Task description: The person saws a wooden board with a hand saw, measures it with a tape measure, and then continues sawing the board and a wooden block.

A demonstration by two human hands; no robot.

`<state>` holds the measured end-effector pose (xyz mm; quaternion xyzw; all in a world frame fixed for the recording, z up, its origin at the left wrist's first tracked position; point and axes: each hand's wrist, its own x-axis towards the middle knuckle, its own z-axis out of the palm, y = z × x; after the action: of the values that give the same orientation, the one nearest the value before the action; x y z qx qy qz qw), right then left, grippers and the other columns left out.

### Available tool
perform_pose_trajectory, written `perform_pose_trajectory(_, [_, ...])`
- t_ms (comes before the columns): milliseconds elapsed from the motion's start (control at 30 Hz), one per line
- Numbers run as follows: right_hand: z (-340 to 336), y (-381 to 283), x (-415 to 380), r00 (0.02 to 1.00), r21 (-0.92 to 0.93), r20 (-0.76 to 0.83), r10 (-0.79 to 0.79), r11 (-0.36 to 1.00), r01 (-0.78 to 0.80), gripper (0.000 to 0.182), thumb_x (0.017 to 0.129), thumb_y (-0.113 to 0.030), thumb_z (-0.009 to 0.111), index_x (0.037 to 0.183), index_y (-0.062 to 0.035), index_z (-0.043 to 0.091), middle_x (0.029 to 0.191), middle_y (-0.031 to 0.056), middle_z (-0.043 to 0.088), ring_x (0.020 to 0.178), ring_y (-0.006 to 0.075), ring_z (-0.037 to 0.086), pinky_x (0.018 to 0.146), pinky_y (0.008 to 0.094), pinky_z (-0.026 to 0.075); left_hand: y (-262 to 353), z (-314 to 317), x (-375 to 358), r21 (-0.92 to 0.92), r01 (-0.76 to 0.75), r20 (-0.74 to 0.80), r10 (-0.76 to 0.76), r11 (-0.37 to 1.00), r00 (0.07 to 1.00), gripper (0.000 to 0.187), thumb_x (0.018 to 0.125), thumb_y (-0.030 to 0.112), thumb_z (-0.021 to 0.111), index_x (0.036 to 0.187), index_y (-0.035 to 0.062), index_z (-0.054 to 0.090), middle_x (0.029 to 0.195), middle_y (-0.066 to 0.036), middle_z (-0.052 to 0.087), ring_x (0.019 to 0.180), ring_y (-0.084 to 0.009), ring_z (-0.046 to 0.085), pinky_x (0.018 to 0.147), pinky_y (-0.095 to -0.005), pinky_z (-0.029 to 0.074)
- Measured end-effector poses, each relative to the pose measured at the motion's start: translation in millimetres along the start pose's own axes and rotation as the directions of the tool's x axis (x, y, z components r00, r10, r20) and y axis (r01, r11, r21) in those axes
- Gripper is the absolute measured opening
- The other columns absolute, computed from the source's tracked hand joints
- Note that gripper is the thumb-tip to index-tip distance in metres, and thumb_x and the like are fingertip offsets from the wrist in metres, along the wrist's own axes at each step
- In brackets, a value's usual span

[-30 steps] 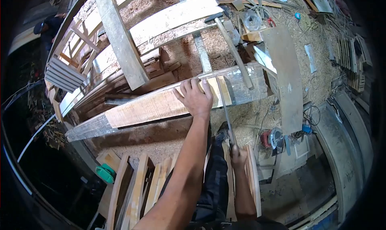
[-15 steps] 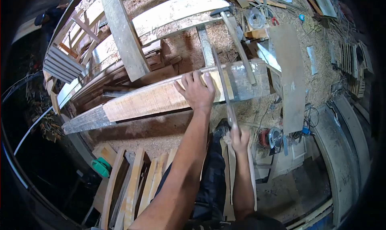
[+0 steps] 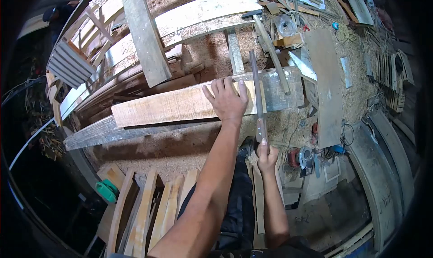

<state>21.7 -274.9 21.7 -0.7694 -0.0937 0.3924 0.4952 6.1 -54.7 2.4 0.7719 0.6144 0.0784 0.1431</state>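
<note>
A pale wooden board [image 3: 167,108] lies on a grey plank [image 3: 282,92]. My left hand [image 3: 227,100] presses flat on the board near its right end, fingers spread. My right hand [image 3: 266,155] is wrapped round the handle of a long hand saw [image 3: 257,84]. The saw blade runs across the board's right end, pointing away from me. A hammer [image 3: 272,52] rests with its handle on the grey plank, right of the saw, its head on a curved timber.
Power tools [image 3: 303,159] lie on the ground at right. Curved timbers [image 3: 146,208] stand at lower left beside a green object [image 3: 107,190]. A wide plank [image 3: 324,86] lies right of the bench. Another person [image 3: 56,16] is at upper left.
The board's left end has swung out slightly over the grey plank's near side. The saw, blurred earlier, now stands sharper and more upright in view. The camera view has shifted a little.
</note>
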Motion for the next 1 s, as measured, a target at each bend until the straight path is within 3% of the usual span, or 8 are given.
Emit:
perform_pose_trajectory(133, [-6.9, 0.0, 7.4, 0.996, 0.164, 0.084, 0.014, 0.986, -0.028, 0.054, 0.099, -0.034, 0.059, 0.055, -0.0045, 0.05, 0.05, -0.0002, 0.049, 0.046, 0.0094, 0.045, 0.046, 0.0299, 0.032, -1.5, -2.9, -3.4, -0.083, -0.068, -0.028, 0.066, 0.994, 0.997, 0.045, 0.09, 0.045, 0.059, 0.115, 0.0078, 0.061, 0.116, -0.008, 0.058, 0.124, -0.0264, 0.046, 0.119, -0.0585, 0.009])
perform_pose_trajectory(200, [-10.4, -11.7, 12.6, 0.998, 0.073, 0.07, -0.007, 0.997, 0.002, 0.055, 0.1, -0.038, 0.058, 0.056, -0.0046, 0.051, 0.05, -0.0002, 0.05, 0.047, 0.009, 0.046, 0.046, 0.0293, 0.034, -7.6, -10.4, -4.7, -0.16, -0.157, -0.049, 0.151, 0.975, 0.987, 0.048, 0.088, 0.047, 0.06, 0.116, 0.008, 0.061, 0.118, -0.008, 0.058, 0.124, -0.0265, 0.046, 0.119, -0.0586, 0.008])
perform_pose_trajectory(233, [-11.9, -23.2, 15.7, 0.998, 0.026, 0.064, -0.024, 0.999, 0.022, 0.056, 0.1, -0.039, 0.057, 0.055, -0.0049, 0.051, 0.05, -0.0004, 0.05, 0.047, 0.0091, 0.046, 0.046, 0.029, 0.034, -14.7, -15.6, -5.2, -0.078, -0.206, 0.082, 0.212, 0.975, 0.974, 0.071, 0.082, 0.056, 0.066, 0.133, 0.0084, 0.053, 0.133, -0.01, 0.053, 0.132, -0.0295, 0.042, 0.119, -0.0587, 0.009])
perform_pose_trajectory(367, [-21.1, -42.6, 30.1, 0.984, 0.061, 0.17, 0.045, 0.997, -0.056, 0.059, 0.1, -0.044, 0.057, 0.055, -0.0063, 0.051, 0.051, -0.0004, 0.051, 0.046, 0.0095, 0.047, 0.045, 0.0279, 0.036, -71.4, -52.3, 12.7, -0.125, -0.57, 0.289, 0.579, 0.812, 0.762, 0.116, 0.068, 0.065, 0.077, 0.155, 0.0078, 0.026, 0.153, -0.014, 0.037, 0.144, -0.0336, 0.032, 0.121, -0.05, 0.02])
perform_pose_trajectory(467, [-22.9, -45.4, 37.7, 0.983, 0.056, 0.185, -0.005, 0.998, -0.005, 0.06, 0.099, -0.046, 0.057, 0.055, -0.0073, 0.05, 0.051, 0.0001, 0.05, 0.045, 0.0098, 0.046, 0.044, 0.0278, 0.036, -90.5, -60.5, 11.8, -0.012, -0.636, 0.318, 0.606, 0.772, 0.729, 0.118, 0.066, 0.062, 0.08, 0.153, 0.0046, 0.027, 0.152, -0.015, 0.039, 0.142, -0.0327, 0.034, 0.12, -0.0471, 0.023])
perform_pose_trajectory(600, [-19.9, -74.8, 32.5, 0.974, 0.09, 0.199, 0.112, 0.987, -0.132, 0.056, 0.099, -0.044, 0.058, 0.057, -0.0078, 0.048, 0.051, 0.0003, 0.048, 0.044, 0.0102, 0.046, 0.044, 0.028, 0.037, -83.2, -70.3, 21.9, 0.037, -0.699, 0.388, 0.635, 0.714, 0.668, 0.11, 0.066, 0.055, 0.082, 0.146, -0.002, 0.033, 0.143, -0.019, 0.045, 0.135, -0.0334, 0.041, 0.113, -0.0477, 0.032])
perform_pose_trajectory(833, [-3.8, -118.8, -7.5, 0.987, -0.037, 0.077, 0.139, 0.99, -0.137, 0.05, 0.095, -0.044, 0.064, 0.062, -0.0081, 0.054, 0.053, -0.0009, 0.051, 0.043, 0.0093, 0.047, 0.041, 0.0278, 0.036, -79.0, -86.0, 31.7, 0.063, -0.772, 0.58, 0.606, 0.633, 0.545, 0.12, 0.068, 0.071, 0.073, 0.148, -0.006, 0.028, 0.143, -0.026, 0.043, 0.132, -0.0394, 0.045, 0.113, -0.0541, 0.032])
perform_pose_trajectory(1000, [-1.0, -76.6, -29.7, 0.999, -0.131, 0.023, 0.024, 0.991, -0.021, 0.056, 0.094, -0.045, 0.064, 0.058, -0.0034, 0.056, 0.05, 0.0022, 0.052, 0.046, 0.0113, 0.048, 0.045, 0.0329, 0.037, -91.8, -82.9, 11.3, 0.056, -0.724, 0.554, 0.581, 0.688, 0.596, 0.115, 0.064, 0.056, 0.083, 0.148, -0.0025, 0.028, 0.139, -0.022, 0.046, 0.13, -0.0376, 0.045, 0.109, -0.0564, 0.035])
